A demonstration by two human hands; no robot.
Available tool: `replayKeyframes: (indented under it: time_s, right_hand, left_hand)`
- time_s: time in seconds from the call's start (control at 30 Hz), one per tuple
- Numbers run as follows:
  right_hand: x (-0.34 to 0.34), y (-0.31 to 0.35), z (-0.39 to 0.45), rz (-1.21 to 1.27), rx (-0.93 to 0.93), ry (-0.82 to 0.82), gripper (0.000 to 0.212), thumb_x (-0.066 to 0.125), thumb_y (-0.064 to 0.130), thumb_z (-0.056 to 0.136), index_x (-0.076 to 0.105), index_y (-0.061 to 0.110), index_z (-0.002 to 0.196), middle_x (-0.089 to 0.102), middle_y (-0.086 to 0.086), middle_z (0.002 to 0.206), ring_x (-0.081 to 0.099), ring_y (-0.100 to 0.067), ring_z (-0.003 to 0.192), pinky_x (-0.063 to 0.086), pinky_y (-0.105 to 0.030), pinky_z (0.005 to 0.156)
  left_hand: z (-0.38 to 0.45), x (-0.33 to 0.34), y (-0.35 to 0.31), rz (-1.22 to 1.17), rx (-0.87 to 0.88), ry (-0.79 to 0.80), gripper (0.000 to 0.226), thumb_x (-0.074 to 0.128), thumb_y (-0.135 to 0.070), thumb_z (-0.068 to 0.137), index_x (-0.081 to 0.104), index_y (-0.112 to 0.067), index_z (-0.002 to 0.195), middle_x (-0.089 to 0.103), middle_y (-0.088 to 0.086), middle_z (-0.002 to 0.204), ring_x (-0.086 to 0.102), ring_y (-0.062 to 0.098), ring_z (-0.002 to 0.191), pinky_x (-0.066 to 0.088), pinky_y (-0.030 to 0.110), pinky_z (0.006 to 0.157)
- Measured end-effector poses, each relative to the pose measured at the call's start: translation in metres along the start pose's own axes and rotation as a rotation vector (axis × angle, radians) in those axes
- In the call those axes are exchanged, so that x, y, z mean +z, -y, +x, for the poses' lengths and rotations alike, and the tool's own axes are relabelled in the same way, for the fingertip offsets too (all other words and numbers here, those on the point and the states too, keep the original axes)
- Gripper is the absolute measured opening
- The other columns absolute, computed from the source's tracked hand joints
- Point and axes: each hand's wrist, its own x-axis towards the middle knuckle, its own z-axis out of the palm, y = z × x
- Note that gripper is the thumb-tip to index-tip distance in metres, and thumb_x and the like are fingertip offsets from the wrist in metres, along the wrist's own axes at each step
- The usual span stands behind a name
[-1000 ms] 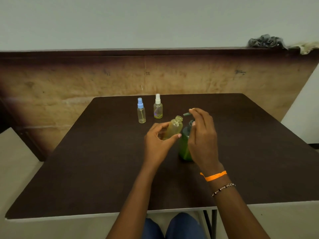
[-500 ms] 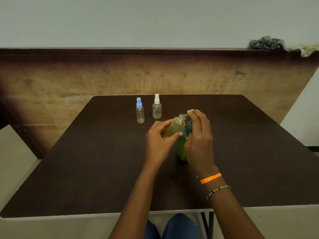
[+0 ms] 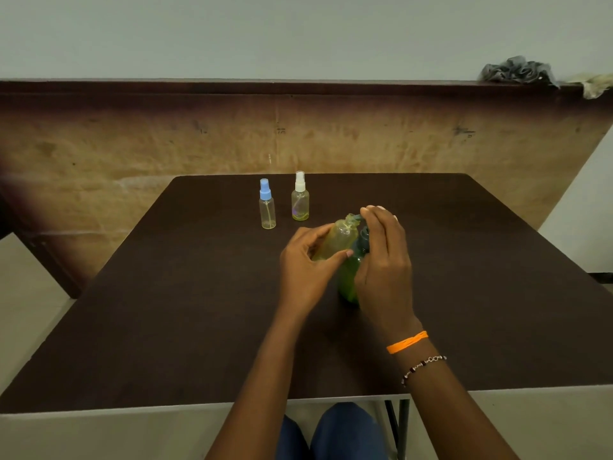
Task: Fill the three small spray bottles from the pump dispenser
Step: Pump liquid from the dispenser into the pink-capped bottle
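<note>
My left hand grips an uncapped small yellowish spray bottle, tilted so its open neck meets the spout of the green pump dispenser. That dispenser stands on the dark table, mostly hidden behind my right hand. The fingers of my right hand lie over the dispenser's pump head and press on it. Farther back stand two capped spray bottles: one with a blue cap and one with a white cap holding a little yellow liquid.
A brown wooden panel runs behind the table, with a grey crumpled cloth on its ledge at the far right. The table's near edge is pale. My knees show below it.
My left hand has raised and tilted the open bottle until its neck met the dispenser's spout. My right hand has come down on the pump head.
</note>
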Motion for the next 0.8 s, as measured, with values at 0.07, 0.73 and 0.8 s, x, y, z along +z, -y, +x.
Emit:
replayKeyframes:
  time_s: [0.07, 0.73, 0.8]
  right_hand:
    - [0.005, -0.004, -0.003, 0.003, -0.021, -0.027, 0.044, 0.037, 0.000, 0.084, 0.050, -0.009, 0.125, 0.051, -0.024, 0.126, 0.043, -0.031, 0.125, 0.041, -0.045, 0.103]
    - [0.000, -0.003, 0.006, 0.008, -0.003, -0.053, 0.040, 0.034, 0.005, 0.086, 0.060, -0.008, 0.114, 0.060, -0.022, 0.113, 0.054, -0.031, 0.110, 0.033, -0.041, 0.108]
    - [-0.004, -0.003, 0.010, -0.009, -0.012, -0.046, 0.043, 0.033, 0.003, 0.082, 0.061, -0.007, 0.113, 0.061, -0.021, 0.111, 0.053, -0.028, 0.109, 0.033, -0.041, 0.108]
  left_hand:
    - [-0.001, 0.001, 0.000, 0.006, 0.001, 0.005, 0.049, 0.080, -0.010, 0.068, 0.062, -0.027, 0.109, 0.060, -0.007, 0.096, 0.063, 0.011, 0.096, 0.051, 0.021, 0.085]
    - [-0.005, -0.001, -0.005, -0.155, -0.128, -0.041, 0.036, 0.077, -0.009, 0.072, 0.064, -0.016, 0.105, 0.068, -0.006, 0.104, 0.064, 0.002, 0.098, 0.052, 0.019, 0.081]
    - [-0.004, -0.001, -0.008, -0.170, -0.119, -0.041, 0.036, 0.076, -0.007, 0.073, 0.064, -0.016, 0.106, 0.067, -0.008, 0.104, 0.064, 0.001, 0.097, 0.050, 0.015, 0.078]
